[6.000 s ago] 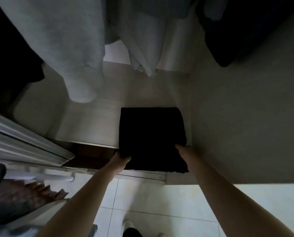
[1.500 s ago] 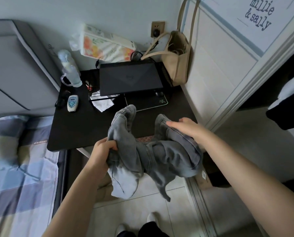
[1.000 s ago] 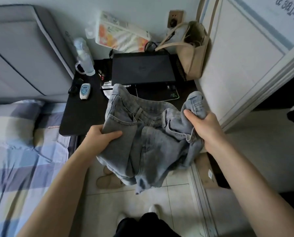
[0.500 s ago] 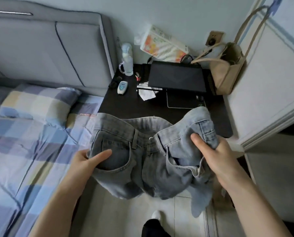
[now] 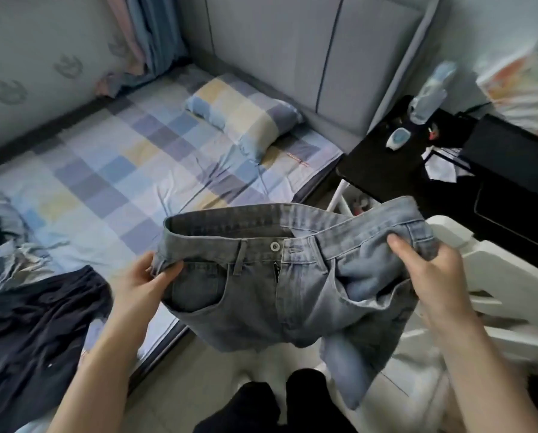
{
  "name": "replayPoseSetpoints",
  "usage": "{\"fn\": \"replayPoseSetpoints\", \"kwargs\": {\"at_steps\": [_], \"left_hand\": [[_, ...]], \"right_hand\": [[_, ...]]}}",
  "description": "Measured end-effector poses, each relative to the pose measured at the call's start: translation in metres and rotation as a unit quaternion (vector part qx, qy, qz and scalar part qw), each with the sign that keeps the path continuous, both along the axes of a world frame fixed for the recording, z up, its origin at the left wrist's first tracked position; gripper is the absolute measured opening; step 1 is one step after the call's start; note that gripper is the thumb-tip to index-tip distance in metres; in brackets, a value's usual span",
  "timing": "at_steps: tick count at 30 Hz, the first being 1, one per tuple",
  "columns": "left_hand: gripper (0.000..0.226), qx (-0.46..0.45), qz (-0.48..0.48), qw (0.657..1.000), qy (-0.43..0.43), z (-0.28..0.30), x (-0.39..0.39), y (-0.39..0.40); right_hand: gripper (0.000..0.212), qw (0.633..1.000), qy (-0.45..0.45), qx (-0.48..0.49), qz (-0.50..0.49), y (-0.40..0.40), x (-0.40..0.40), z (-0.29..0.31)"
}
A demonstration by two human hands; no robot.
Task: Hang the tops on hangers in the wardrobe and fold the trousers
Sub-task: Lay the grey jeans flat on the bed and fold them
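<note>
Faded grey-blue denim jeans (image 5: pixel 271 285) hang in the air before us, front outward, waistband open, button undone, legs crumpled below. Our left hand (image 5: pixel 139 285) pinches one waistband end, our right hand (image 5: pixel 430 276) grips the other, beside the bed (image 5: pixel 114 170) edge.

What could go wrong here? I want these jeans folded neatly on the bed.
1. The jeans hang bunched in the air, held only at the waistband by the left hand and right hand; the legs may twist and fold crooked.
2. A dark garment lies on the near part of the bed; the jeans could land on it and wrinkle.
3. The fly looks open, so the front may not lie flat.
</note>
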State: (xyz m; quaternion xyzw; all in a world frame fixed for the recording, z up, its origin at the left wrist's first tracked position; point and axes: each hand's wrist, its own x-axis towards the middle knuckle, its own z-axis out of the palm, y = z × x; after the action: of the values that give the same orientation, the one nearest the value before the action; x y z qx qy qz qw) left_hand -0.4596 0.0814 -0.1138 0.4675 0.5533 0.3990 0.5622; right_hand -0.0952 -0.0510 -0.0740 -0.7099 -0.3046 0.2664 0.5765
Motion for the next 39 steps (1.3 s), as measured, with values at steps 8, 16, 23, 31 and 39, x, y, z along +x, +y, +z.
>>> {"fn": "replayPoseSetpoints", "kwargs": {"at_steps": [8, 16, 23, 31, 39], "left_hand": [[0.022, -0.038, 0.187, 0.979, -0.075, -0.02, -0.085, -0.025], [0.025, -0.049, 0.336, 0.936, -0.089, -0.035, -0.124, 0.01], [0.017, -0.035, 0.434, 0.896, -0.088, -0.041, -0.11, 0.093], [0.028, -0.006, 0.466, 0.883, -0.051, -0.004, -0.103, 0.152], [0.023, 0.003, 0.446, 0.893, 0.062, -0.003, -0.225, 0.38]], "right_hand": [[0.035, 0.994, 0.045, 0.026, 0.1, 0.077, -0.071, -0.023], [0.02, 0.97, 0.136, 0.027, 0.201, 0.196, -0.107, -0.029], [0.02, 0.935, 0.115, 0.0, 0.336, 0.326, -0.116, -0.037], [0.039, 0.854, 0.129, -0.035, 0.502, 0.45, -0.128, -0.007], [0.006, 0.896, 0.012, -0.007, 0.443, 0.714, -0.258, -0.026]]}}
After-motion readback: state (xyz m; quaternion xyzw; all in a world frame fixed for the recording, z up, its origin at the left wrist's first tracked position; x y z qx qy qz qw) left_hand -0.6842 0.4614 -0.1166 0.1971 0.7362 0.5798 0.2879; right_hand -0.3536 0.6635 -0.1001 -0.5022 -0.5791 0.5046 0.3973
